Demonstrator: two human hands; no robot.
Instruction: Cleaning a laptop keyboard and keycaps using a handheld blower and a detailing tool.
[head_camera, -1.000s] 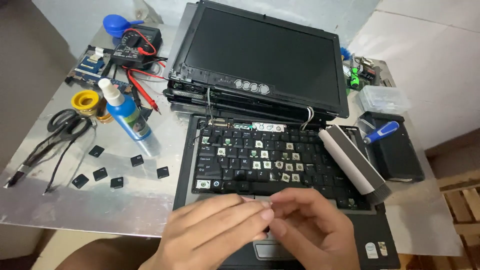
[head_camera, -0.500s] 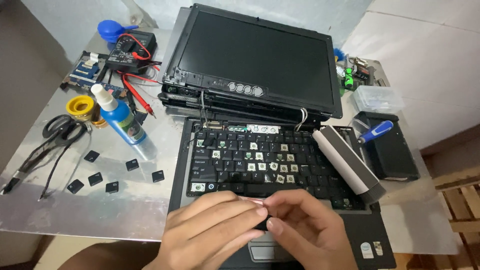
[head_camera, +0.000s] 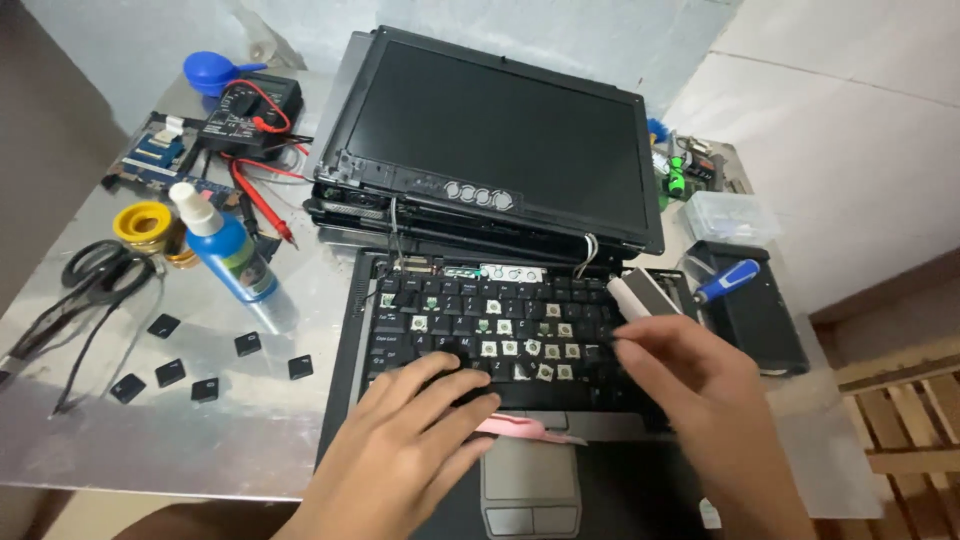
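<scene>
- Head view: our left hand (head_camera: 400, 455) presses a pink pry tool (head_camera: 525, 427) against the laptop keyboard (head_camera: 490, 335), fingers flat.
- Our right hand (head_camera: 700, 395) pinches something small at the keyboard's right edge; we cannot tell what.
- Many keys are already off, many remain.
- Six loose keycaps (head_camera: 248, 344) lie on the tabletop (head_camera: 200, 440).

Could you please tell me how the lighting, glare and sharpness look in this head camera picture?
Head view: soft, even light; dull sheen on the metal table; laptop screen dark, without glare; left hand and right hand slightly motion-blurred; keyboard fairly sharp; edges bowed by the wide lens.
</scene>
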